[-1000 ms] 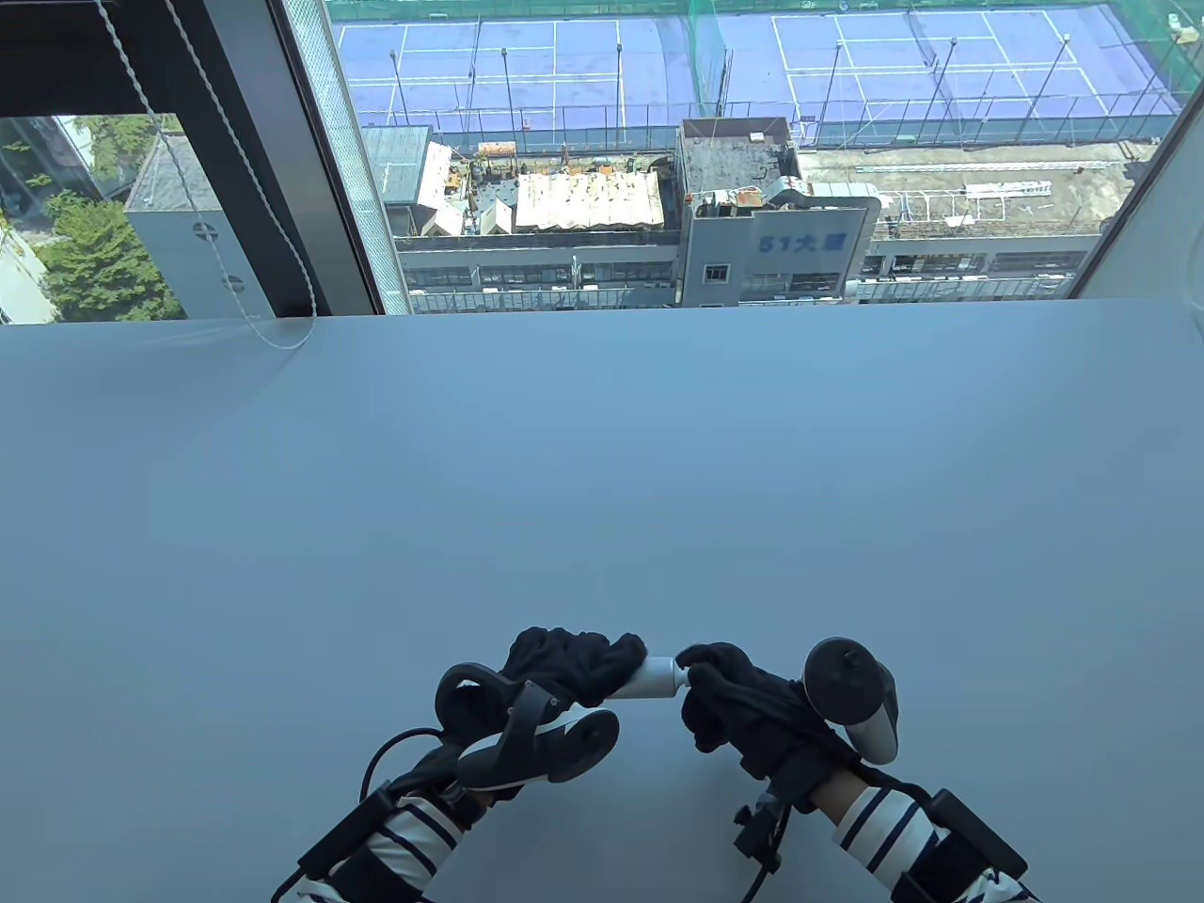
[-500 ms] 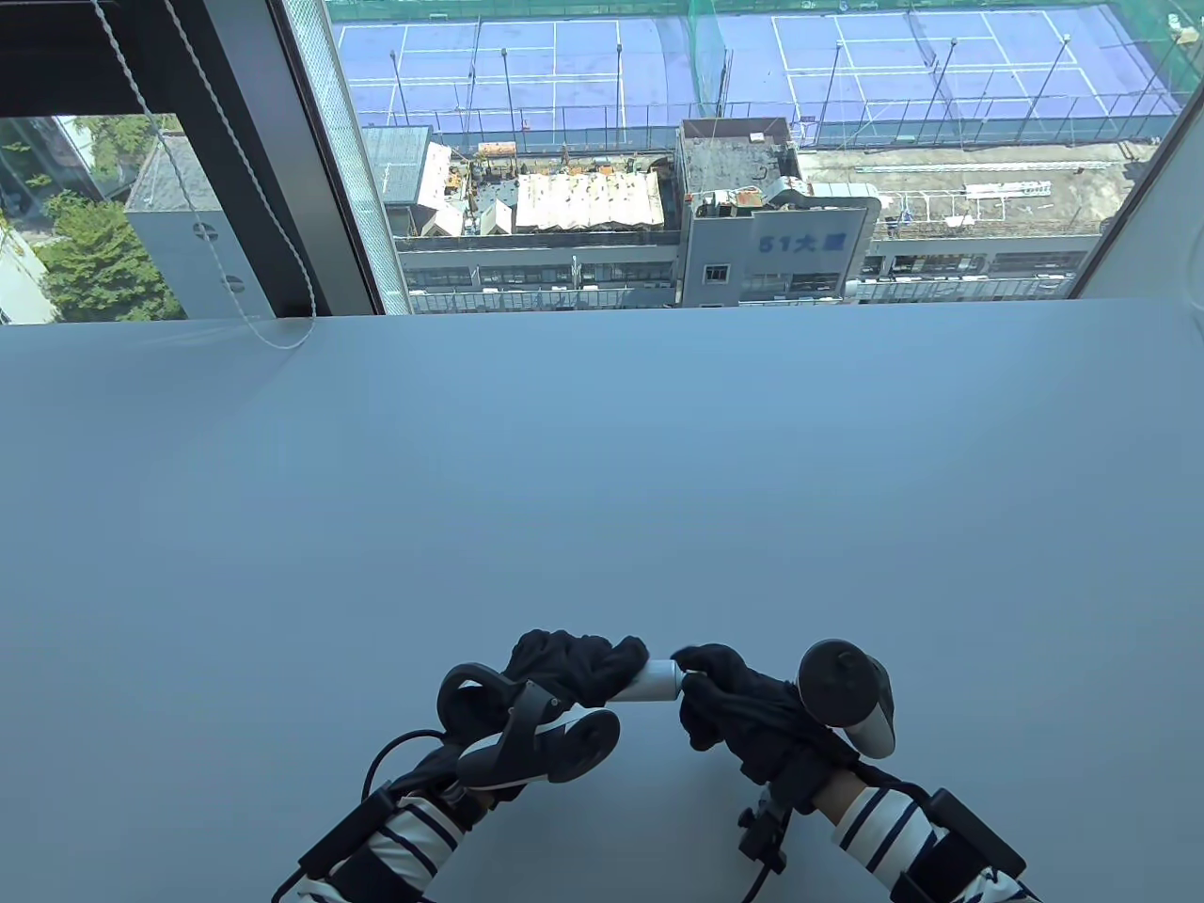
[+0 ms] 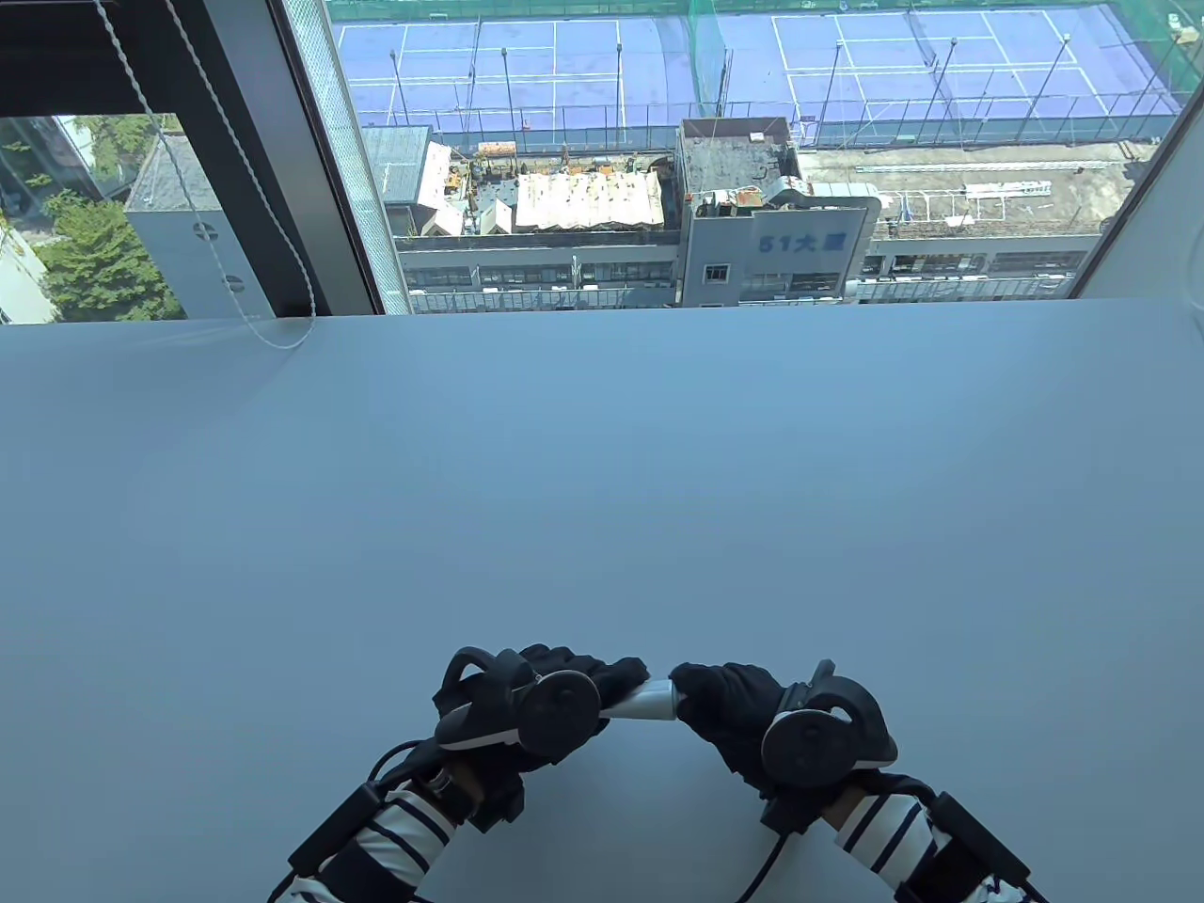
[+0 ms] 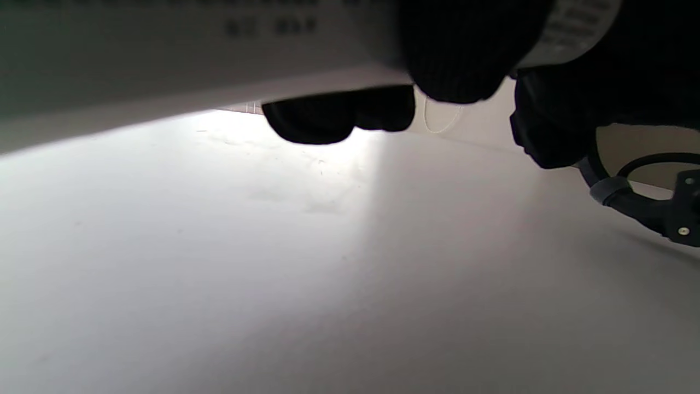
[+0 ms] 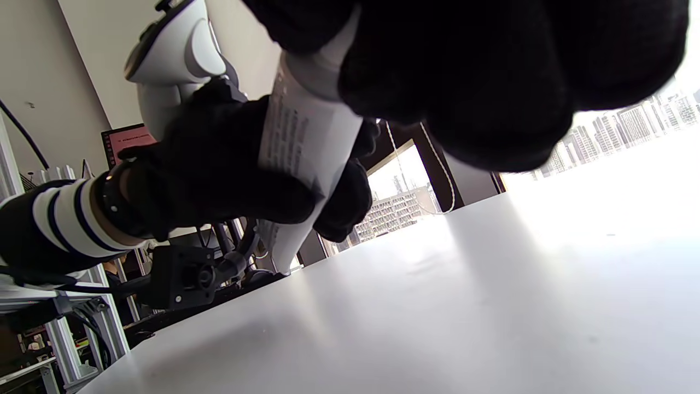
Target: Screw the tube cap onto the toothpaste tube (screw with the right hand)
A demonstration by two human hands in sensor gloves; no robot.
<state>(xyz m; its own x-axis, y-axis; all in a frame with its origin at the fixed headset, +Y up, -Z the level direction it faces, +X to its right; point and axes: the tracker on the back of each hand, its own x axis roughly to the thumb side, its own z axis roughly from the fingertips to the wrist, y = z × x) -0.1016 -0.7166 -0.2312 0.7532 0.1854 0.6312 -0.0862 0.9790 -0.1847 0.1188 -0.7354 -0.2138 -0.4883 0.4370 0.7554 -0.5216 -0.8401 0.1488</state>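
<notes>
A white toothpaste tube [image 3: 647, 700] is held just above the table near its front edge, pointing right. My left hand [image 3: 574, 685] grips the tube's body; the tube's printed side shows in the right wrist view [image 5: 298, 148] and along the top of the left wrist view [image 4: 164, 60]. My right hand [image 3: 720, 701] closes its fingers around the tube's right end, where the cap sits. The cap itself is hidden under the fingers [image 5: 465, 71].
The white table [image 3: 602, 489] stretches away to a large window [image 3: 734, 150] at its far edge. A blind cord [image 3: 249, 310] hangs at the back left and loops onto the table. Cables [image 3: 386, 762] trail from both wrists at the front edge.
Both hands have rolled: the trackers now face up toward the camera. The right hand has turned around the tube's end. The tube has dropped slightly.
</notes>
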